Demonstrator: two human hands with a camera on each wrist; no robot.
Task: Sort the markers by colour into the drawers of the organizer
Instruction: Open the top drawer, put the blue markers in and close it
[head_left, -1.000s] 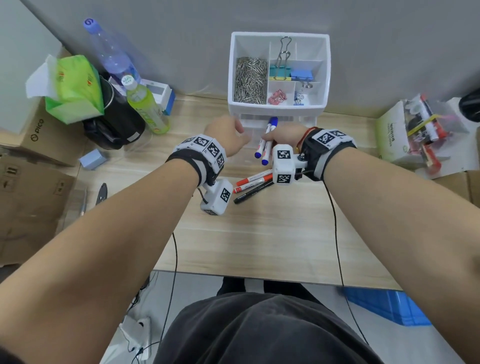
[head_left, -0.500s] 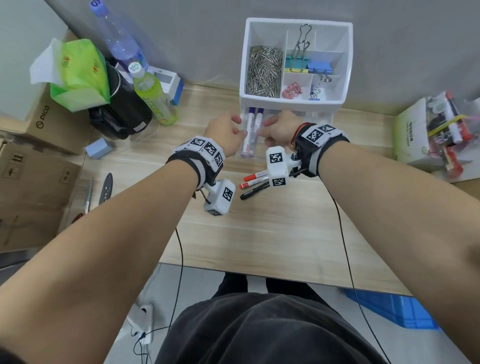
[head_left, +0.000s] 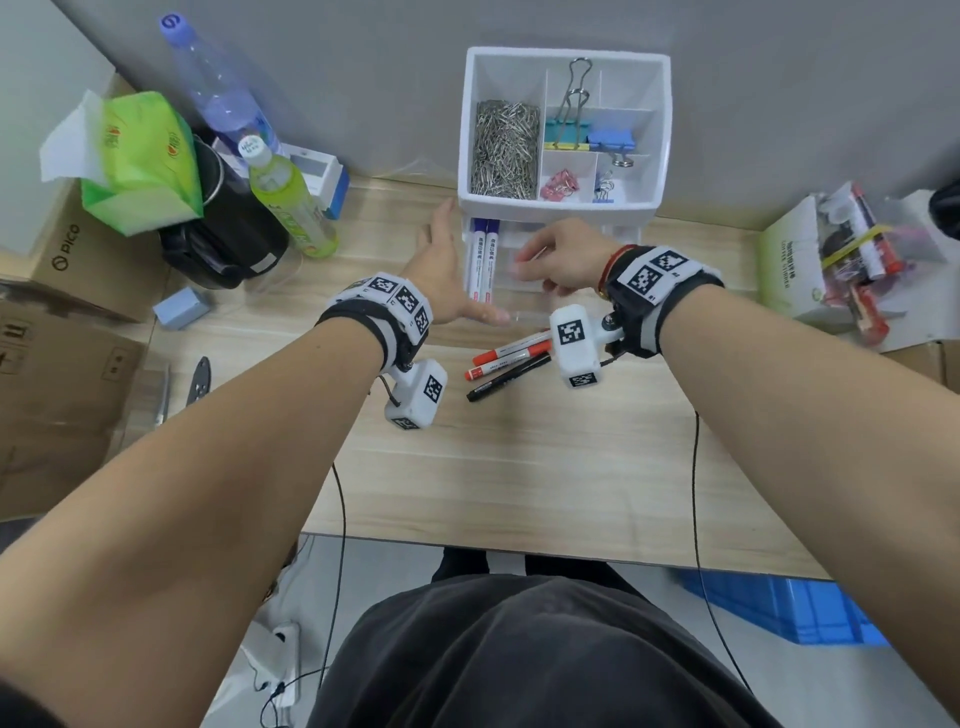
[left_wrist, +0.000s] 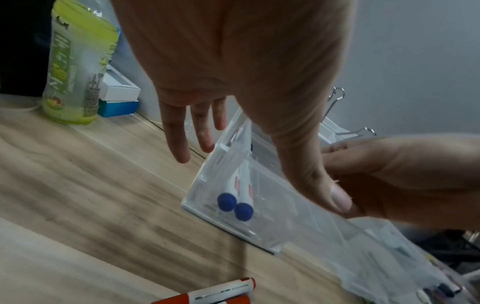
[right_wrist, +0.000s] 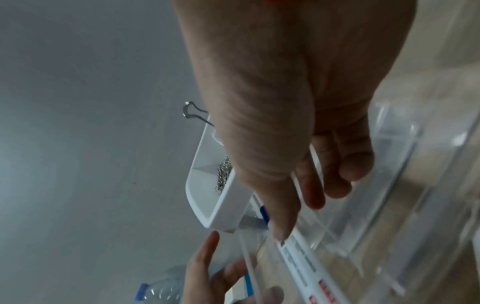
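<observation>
A white organizer (head_left: 657, 130) stands against the wall, its top bins holding clips. Below it a clear drawer (head_left: 524, 314) is pulled out, and two blue-capped markers (head_left: 483, 260) lie side by side in its left part (left_wrist: 235, 203). My left hand (head_left: 444, 280) is flat against the drawer's left side, fingers straight, thumb along the front edge. My right hand (head_left: 550, 257) hovers over the drawer's right part with loosely curled fingers and holds nothing. Its thumb reaches toward a marker (right_wrist: 298, 253). Two red markers (head_left: 511, 349) and a black marker (head_left: 506, 379) lie on the table just in front.
A green drink bottle (head_left: 288, 205), a clear water bottle (head_left: 218, 98), a tissue pack (head_left: 140, 156) and a black pot (head_left: 228, 244) crowd the back left. A small blue block (head_left: 182, 306) lies nearby. A box of stationery (head_left: 831, 260) sits at the right.
A second ago my right hand held the two blue markers over the drawer. They now lie in it and the hand has let go. My left hand has straightened its fingers.
</observation>
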